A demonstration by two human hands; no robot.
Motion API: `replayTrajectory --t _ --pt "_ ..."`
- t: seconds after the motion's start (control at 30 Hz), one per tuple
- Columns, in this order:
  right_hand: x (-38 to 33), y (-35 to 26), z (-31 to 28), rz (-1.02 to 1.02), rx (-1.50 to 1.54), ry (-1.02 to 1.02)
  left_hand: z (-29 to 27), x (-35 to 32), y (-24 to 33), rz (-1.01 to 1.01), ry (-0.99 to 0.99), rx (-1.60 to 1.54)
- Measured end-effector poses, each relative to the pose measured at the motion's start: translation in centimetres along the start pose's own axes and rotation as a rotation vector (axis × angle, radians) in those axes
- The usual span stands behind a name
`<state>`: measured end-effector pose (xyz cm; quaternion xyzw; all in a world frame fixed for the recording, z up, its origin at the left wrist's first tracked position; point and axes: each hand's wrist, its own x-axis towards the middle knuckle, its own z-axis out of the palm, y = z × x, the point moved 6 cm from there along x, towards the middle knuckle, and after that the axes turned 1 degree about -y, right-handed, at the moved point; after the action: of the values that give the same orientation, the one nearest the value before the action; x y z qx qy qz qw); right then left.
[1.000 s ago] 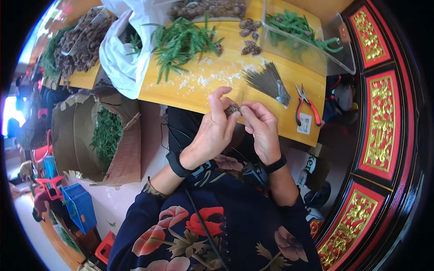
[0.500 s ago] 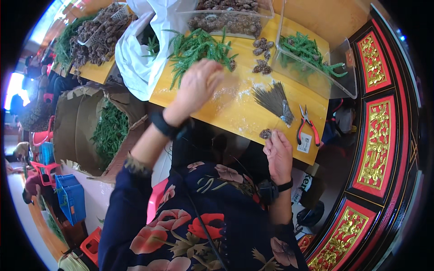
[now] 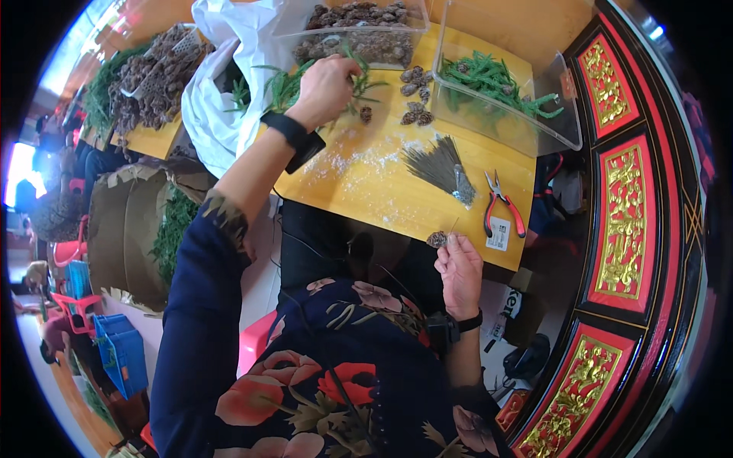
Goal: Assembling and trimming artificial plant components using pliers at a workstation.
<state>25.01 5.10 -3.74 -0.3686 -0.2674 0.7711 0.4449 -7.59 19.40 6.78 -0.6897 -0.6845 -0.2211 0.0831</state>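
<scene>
Right hand: the right hand point(image 3: 460, 273) sits nearest the body, just off the near edge of the yellow table point(image 3: 382, 191); its fingertips are pinched closed on a small pine cone point(image 3: 437, 239) with a thin wire rising from it.
Pine cone: at the tips of the right hand, level with the table's near edge, well apart from the left hand.
Pliers: red-handled pliers point(image 3: 500, 206) lie on the table just beyond the right hand, beside a small white tag.
Wire bundle: a fan of thin dark wires point(image 3: 439, 164) lies on the table left of the pliers.
Left hand: the left hand point(image 3: 328, 88), with a black wristband, is stretched to the far side of the table, fingers curled onto the green sprigs point(image 3: 294, 84); whether it has closed on any I cannot tell.
Loose cones: a few pine cones point(image 3: 416, 95) lie bare on the table just right of the left hand.
Right container: a clear plastic box point(image 3: 557, 133) at the table's far right corner holds green sprigs.
Far container: a clear plastic tub point(image 3: 359, 27) beyond the left hand holds brown pine cones.
White bag: a white plastic bag point(image 3: 217, 99) hangs over the table's left edge, beside the left hand.
Cardboard box: a cardboard box point(image 3: 126, 229) stands below the table's left side with greenery in it.
</scene>
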Motion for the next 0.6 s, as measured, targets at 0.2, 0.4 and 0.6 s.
replayTrajectory --t 0.2,0.4,0.6 --pt "0.4 0.9 0.2 0.021 -0.030 -0.054 -3.3 -2.9 3.2 -0.266 -0.053 -0.856" --pt "0.0 1.0 1.0 0.021 -0.053 -0.072 -4.1 -8.3 5.8 -0.475 0.066 -1.388" --pt "-0.8 1.3 0.9 0.026 -0.078 -0.052 -4.1 -12.1 8.4 -0.533 0.208 -1.401"
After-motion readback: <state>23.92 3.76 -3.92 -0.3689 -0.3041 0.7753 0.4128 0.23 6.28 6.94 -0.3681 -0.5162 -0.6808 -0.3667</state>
